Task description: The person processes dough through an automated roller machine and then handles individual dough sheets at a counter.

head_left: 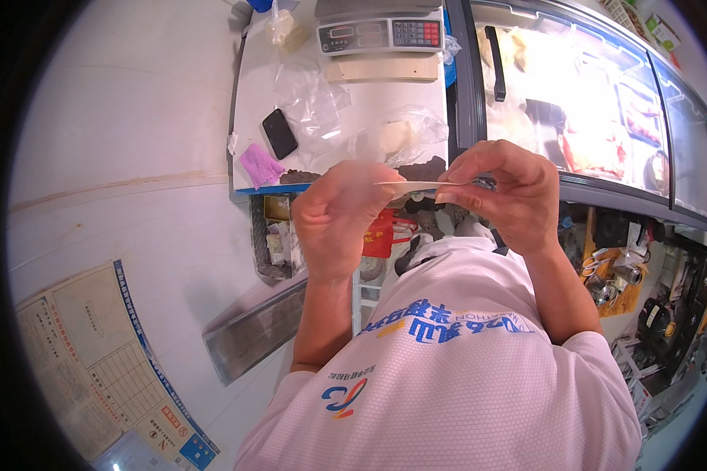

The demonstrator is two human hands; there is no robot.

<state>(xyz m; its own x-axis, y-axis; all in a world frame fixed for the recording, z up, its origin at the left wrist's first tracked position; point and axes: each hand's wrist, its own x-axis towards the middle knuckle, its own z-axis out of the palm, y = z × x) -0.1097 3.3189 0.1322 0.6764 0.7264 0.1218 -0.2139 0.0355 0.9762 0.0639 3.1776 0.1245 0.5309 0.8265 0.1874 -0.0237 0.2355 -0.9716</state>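
My left hand (339, 220) and my right hand (517, 188) are raised close together in front of my chest, above the near edge of the worktable. Between them stretches a thin, flat, pale piece that looks like a dough wrapper (418, 186), seen almost edge-on. The thumb and fingertips of my right hand pinch one end of it. Its other end runs to the fingers of my left hand, which are curled round it and partly blurred. Just beyond my hands, a clear plastic bag (426, 125) lies around a pale lump (398, 136) on the table.
On the white worktable (253, 86) are a digital scale (381, 34), a wooden board (382, 68), a black phone (280, 133) and a purple cloth (261, 166). A glass-topped display cooler (558, 102) adjoins it at right. Scissors (594, 264) lie on a lower shelf at right.
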